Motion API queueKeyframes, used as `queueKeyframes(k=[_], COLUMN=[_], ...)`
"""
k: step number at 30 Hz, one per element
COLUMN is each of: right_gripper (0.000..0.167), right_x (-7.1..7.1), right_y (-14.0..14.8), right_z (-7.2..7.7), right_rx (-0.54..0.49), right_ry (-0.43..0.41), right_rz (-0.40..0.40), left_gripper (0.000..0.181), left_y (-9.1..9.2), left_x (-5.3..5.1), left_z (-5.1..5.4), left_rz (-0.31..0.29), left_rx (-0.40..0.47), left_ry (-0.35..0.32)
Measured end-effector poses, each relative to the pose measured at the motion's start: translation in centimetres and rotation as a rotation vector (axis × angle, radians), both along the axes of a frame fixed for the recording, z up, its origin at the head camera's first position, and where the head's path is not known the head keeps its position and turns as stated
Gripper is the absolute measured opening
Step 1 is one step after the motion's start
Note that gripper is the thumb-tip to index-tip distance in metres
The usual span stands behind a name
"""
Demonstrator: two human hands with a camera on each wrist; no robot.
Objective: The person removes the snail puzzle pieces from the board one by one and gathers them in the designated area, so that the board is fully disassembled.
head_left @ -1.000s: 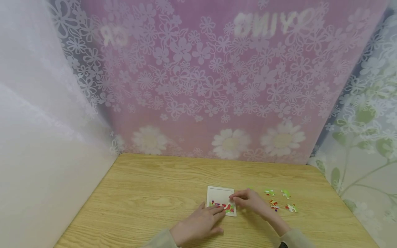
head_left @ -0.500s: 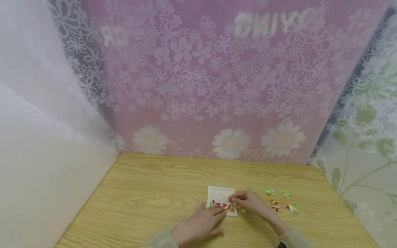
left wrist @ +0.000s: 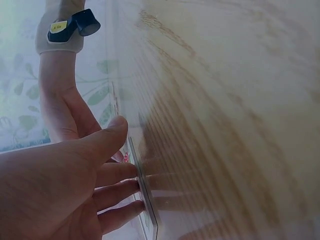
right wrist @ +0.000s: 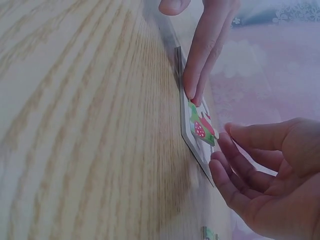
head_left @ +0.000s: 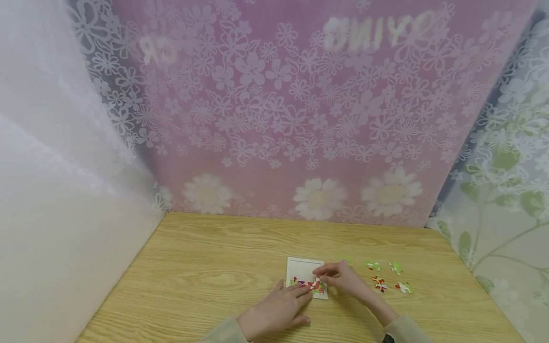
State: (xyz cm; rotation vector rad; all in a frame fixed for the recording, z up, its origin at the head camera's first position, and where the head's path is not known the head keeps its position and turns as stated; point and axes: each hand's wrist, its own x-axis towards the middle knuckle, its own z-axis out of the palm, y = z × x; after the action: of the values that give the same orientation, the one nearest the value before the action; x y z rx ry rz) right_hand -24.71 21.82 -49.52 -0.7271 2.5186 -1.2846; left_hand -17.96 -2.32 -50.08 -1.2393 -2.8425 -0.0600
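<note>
A small jigsaw puzzle in a white tray point(head_left: 305, 261) lies on the wooden table, its near part covered with red, green and purple pieces. Fingers of my left hand point(head_left: 279, 307) stretch over the tray's near left part and rest on the pieces, hiding some of them. At the tray's right side my right hand point(head_left: 343, 281) pinches the edge of a puzzle piece point(right wrist: 201, 129) between thumb and fingertips. Green with a red strawberry, this piece sits slightly raised over the tray in the right wrist view. In the left wrist view, the left hand's point(left wrist: 112, 195) fingertips touch the tray.
Several loose puzzle pieces point(head_left: 379, 284) lie right of the tray, beyond the right forearm. A pink flowered curtain point(head_left: 274, 119) hangs behind the wooden table point(head_left: 214, 252), with pale cloth at both sides.
The right hand has shifted slightly left and away from me over the tray. More of the strawberry piece now shows beneath its fingers. My left hand stays nearly still.
</note>
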Motion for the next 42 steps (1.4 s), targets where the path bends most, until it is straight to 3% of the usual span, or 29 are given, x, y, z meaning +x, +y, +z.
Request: queueKeyframes(k=[9,19,25,31,36,42], right_gripper=[0.027,0.024,0.019,0.02,0.023,0.026], right_x=[0.0,-0.2,-0.1,0.0,-0.3,-0.5], right_y=[0.1,0.0,-0.1,0.1,0.7,1.7], right_z=[-0.3,-0.7,-0.8,-0.2,0.5,1.4], right_rx=[-0.062,-0.029,-0.081,-0.11,-0.164,-0.153], right_ry=[-0.053,0.024,-0.041,-0.045,-0.124,-0.128], right_rz=[0.014,0.02,0.021,0.0,-0.036,-0.063], left_gripper=[0.063,0.063,0.063,0.064,0.064,0.064], left_y=[0.0,0.0,0.0,0.0,0.1,0.0], left_x=[-0.1,-0.2,-0.2,-0.1,-0.2,-0.3], left_z=[-0.1,-0.3,-0.3,-0.3,-0.4,-0.5], left_rz=[-0.002,-0.011,-0.011,-0.005,-0.006,-0.006], left_rx=[0.007,0.005,0.01,0.009,0.01,0.018], left_ry=[0.005,0.017,0.02,0.025,0.035,0.038])
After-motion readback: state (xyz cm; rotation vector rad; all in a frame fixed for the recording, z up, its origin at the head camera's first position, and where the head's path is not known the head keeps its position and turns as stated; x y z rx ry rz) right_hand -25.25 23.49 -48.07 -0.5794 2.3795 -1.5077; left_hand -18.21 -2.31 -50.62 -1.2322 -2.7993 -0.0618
